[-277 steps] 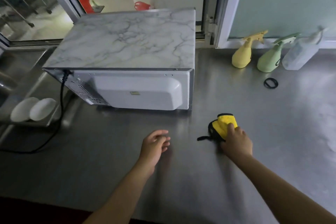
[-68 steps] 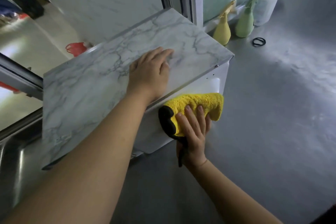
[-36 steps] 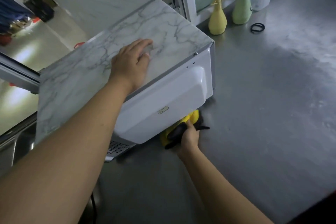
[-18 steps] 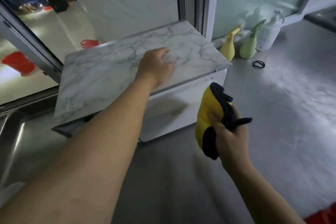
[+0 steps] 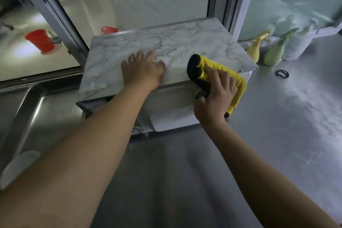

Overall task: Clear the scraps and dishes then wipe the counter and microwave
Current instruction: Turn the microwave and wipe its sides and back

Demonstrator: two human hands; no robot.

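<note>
Left hand (image 5: 143,72) flat on the microwave (image 5: 166,52) top at centre frame; right hand (image 5: 215,94) grips the yellow cloth (image 5: 224,72) at its near right corner; unwiped marble stretches up-left.

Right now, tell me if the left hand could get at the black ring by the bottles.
Probably not: the left hand rests on the microwave; the right hand and cloth lie between it and the ring.

Commercial-type kitchen: stainless counter (image 5: 277,135) w/ sink (image 5: 27,109), microwave (image 5: 166,48), spray bottles (image 5: 273,52).

counter (image 5: 277,135) right: open | microwave (image 5: 166,46) blocks centre | spray bottles (image 5: 273,53) far right
</note>
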